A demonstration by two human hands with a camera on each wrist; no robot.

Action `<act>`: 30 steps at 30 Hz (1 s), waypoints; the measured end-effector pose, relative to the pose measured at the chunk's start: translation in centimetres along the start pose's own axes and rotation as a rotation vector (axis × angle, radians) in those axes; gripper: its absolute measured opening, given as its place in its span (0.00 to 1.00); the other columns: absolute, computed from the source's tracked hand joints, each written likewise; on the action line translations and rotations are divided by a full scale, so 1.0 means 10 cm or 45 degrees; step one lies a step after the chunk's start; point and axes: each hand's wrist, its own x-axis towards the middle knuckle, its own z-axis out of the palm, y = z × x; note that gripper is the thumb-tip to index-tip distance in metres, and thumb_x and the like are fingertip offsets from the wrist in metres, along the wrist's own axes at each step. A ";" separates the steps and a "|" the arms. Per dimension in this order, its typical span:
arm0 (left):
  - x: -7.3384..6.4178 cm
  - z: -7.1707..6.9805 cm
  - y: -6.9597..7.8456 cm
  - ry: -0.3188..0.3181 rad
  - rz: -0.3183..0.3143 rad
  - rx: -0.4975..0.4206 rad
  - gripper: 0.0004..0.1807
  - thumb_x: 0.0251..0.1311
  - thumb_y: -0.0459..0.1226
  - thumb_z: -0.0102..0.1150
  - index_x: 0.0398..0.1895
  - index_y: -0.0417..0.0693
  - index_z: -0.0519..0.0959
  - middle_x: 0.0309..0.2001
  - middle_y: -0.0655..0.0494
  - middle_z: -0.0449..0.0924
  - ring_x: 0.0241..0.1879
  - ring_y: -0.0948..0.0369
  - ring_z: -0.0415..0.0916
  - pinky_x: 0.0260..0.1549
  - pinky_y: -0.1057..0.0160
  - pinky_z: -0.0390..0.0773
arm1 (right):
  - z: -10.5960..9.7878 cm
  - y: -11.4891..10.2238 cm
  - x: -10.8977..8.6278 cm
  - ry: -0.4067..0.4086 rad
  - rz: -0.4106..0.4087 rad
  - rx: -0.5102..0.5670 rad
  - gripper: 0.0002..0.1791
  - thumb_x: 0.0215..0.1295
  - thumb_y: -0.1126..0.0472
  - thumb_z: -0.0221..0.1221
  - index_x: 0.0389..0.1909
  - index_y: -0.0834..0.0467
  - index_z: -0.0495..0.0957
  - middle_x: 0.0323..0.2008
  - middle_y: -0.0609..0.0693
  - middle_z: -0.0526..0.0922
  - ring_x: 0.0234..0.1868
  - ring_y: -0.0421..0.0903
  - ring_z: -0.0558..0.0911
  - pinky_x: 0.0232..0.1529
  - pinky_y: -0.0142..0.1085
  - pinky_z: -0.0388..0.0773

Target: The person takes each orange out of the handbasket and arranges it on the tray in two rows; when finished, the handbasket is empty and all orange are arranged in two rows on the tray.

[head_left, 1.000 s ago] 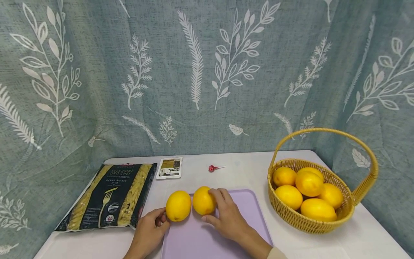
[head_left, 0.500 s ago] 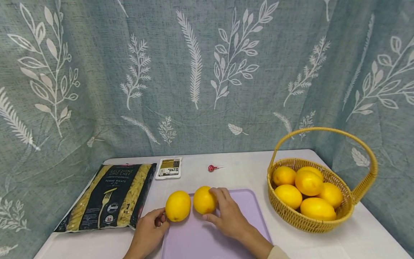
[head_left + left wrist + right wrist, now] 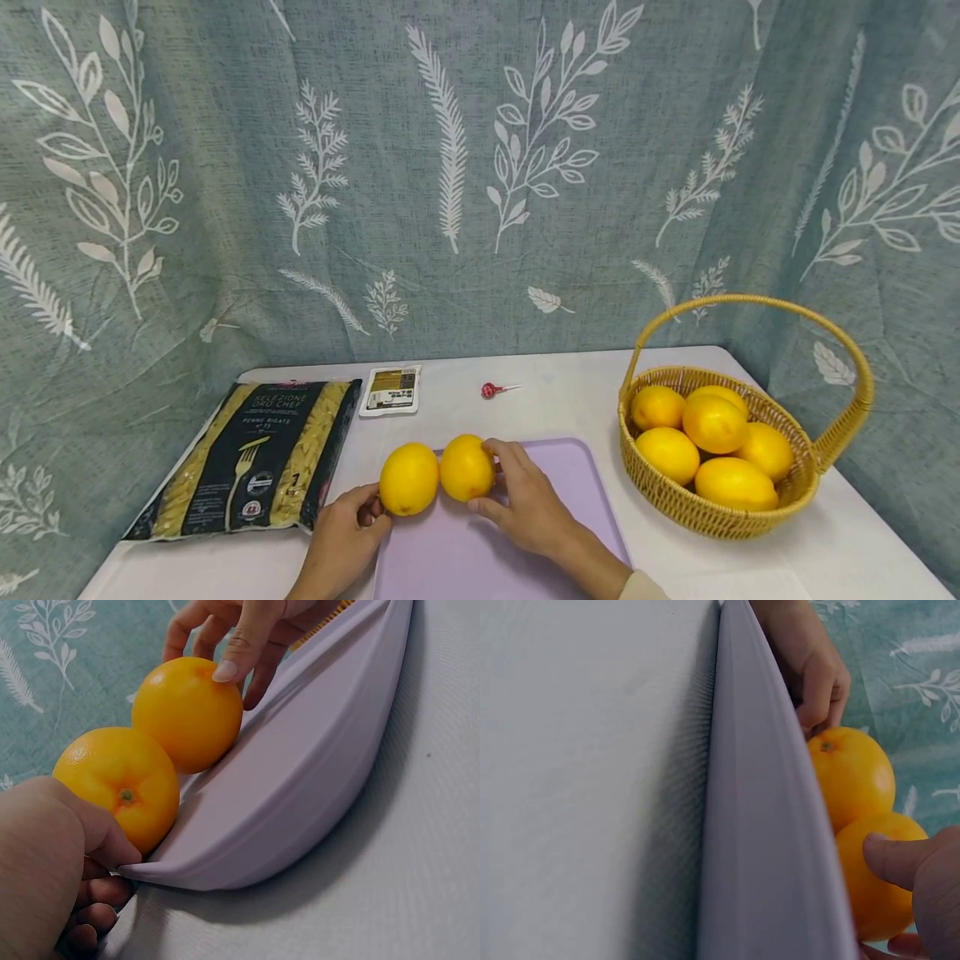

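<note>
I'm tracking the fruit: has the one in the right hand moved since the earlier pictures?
Yes, slightly left: against the red lollipop, the fruit in the right hand has shifted toward the other fruit.

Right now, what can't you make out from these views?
Head: the wicker basket's floor; piled yellow fruit hides it.
Head: fine print on the small packet; too small.
Head: any markings on the red lollipop; too small.
Right wrist: most of the right hand; cut off by the right edge.
Right wrist: part of the held orange; the lilac tray's wall covers it.
</note>
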 end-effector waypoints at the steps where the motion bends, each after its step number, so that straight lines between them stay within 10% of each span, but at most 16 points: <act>1: 0.00 0.00 0.00 -0.001 -0.002 0.001 0.18 0.52 0.31 0.65 0.48 0.34 0.83 0.30 0.57 0.74 0.34 0.60 0.68 0.33 0.62 0.70 | 0.00 0.00 0.00 -0.004 0.001 0.000 0.39 0.62 0.52 0.70 0.70 0.55 0.63 0.63 0.53 0.71 0.56 0.50 0.80 0.56 0.39 0.80; 30: 0.01 -0.02 0.01 -0.038 -0.028 -0.007 0.22 0.55 0.33 0.64 0.53 0.31 0.81 0.32 0.58 0.75 0.33 0.60 0.68 0.31 0.64 0.69 | -0.21 -0.07 -0.02 0.031 0.034 -0.058 0.42 0.61 0.47 0.70 0.72 0.53 0.62 0.65 0.54 0.72 0.56 0.52 0.80 0.57 0.50 0.78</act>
